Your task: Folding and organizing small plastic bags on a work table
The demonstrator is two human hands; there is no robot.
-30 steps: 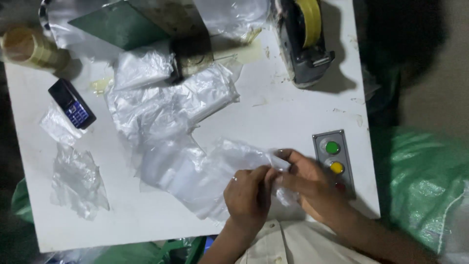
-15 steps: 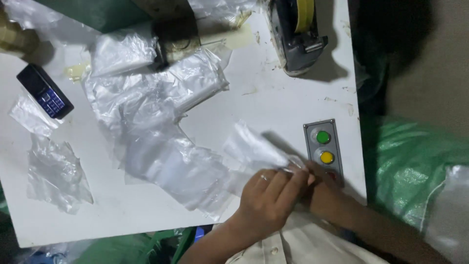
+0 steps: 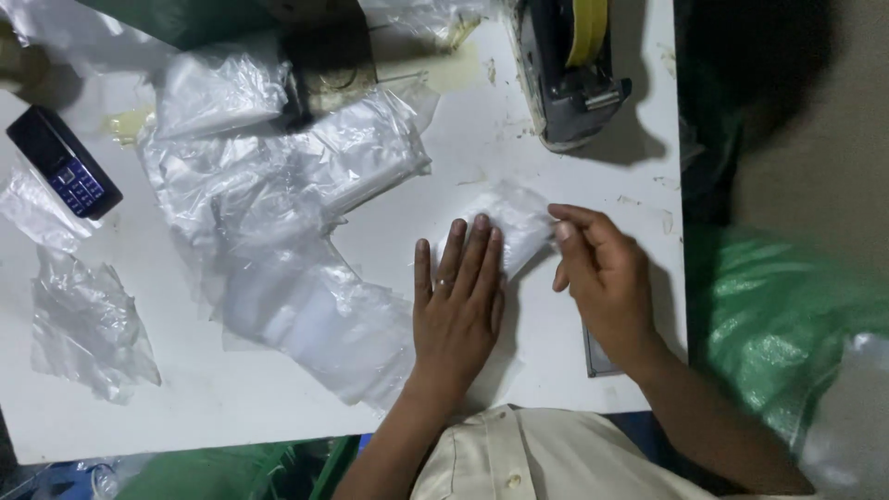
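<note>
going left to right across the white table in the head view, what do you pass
Black keypad phone → crumpled clear plastic bags → left hand flat on a small clear plastic bag → right hand at its edge → green plastic sack

Your left hand (image 3: 458, 310) lay flat, palm down, fingers together pointing toward twelve o'clock. Your right hand (image 3: 602, 278) sat at its three o'clock, fingers curled, fingertips pinched toward eleven. Both forearms ran in from six.

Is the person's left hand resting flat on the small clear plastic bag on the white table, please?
Yes, the left hand lies palm down with its fingers spread over the small clear plastic bag on the white table.
</note>
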